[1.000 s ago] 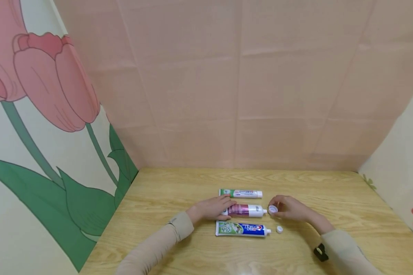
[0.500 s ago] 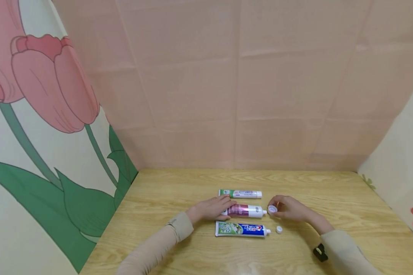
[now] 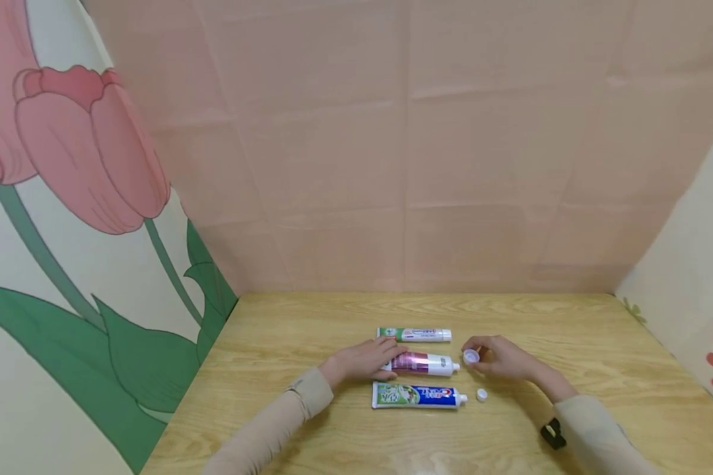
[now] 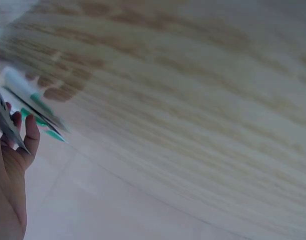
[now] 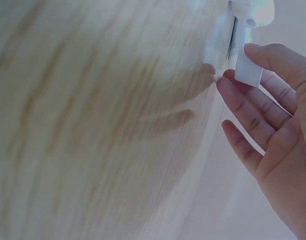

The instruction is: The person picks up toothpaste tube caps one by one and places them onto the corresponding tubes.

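Three toothpaste tubes lie side by side on the table. My left hand (image 3: 364, 359) grips the tail of the middle one, a pink and white toothpaste tube (image 3: 418, 363), whose bare nozzle points right. Between thumb and fingers, my right hand (image 3: 502, 358) pinches a white cap (image 3: 471, 357), its hollow side showing; it is apart from that nozzle. The right wrist view also shows this cap (image 5: 248, 69) between the thumb and fingertips. Nearer the front is a blue and green toothpaste tube (image 3: 418, 396), uncapped, with a small white cap (image 3: 482, 395) beside its nozzle.
Behind the middle tube lies a green and white toothpaste tube (image 3: 418, 335) with its cap on. A small black object (image 3: 552, 434) is next to the right sleeve. The wooden table (image 3: 297, 316) meets a pink cloth backdrop (image 3: 333, 165) at its far edge.
The cap in my right hand has shifted slightly up and away from the pink tube's nozzle. My left hand stays on the tube. The head view has tilted a little.
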`<state>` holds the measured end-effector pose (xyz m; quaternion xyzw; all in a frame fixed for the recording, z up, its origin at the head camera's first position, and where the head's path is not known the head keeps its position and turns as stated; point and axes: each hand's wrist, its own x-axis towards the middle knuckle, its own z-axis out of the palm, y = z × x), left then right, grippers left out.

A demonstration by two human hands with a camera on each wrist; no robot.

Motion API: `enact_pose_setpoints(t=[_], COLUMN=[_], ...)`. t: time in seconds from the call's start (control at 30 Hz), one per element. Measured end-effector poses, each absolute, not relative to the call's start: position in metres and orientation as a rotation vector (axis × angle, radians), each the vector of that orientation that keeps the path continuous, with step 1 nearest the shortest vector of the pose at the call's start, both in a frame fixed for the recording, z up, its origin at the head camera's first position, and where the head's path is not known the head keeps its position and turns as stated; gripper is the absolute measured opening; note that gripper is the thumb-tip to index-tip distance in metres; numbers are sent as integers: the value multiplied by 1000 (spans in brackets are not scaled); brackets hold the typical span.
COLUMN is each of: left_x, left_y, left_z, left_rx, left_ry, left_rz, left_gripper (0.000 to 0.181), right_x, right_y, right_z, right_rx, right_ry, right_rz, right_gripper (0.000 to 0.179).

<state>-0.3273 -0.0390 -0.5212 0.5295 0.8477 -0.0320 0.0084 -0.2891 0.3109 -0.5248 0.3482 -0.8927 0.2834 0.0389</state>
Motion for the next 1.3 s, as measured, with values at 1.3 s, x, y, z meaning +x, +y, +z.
enact_pose_setpoints(t=[1.3], left_x=[-323], left_y=[-53], left_z=[-503], left_rx=[1766], left_ry=[2836], left_rz=[-121], left_gripper=[65], right_x=[-275], right_y=[289], right_z=[-497], right_rx=[1147], right_ry=[-2657], right_rz=[823], right_gripper=[27])
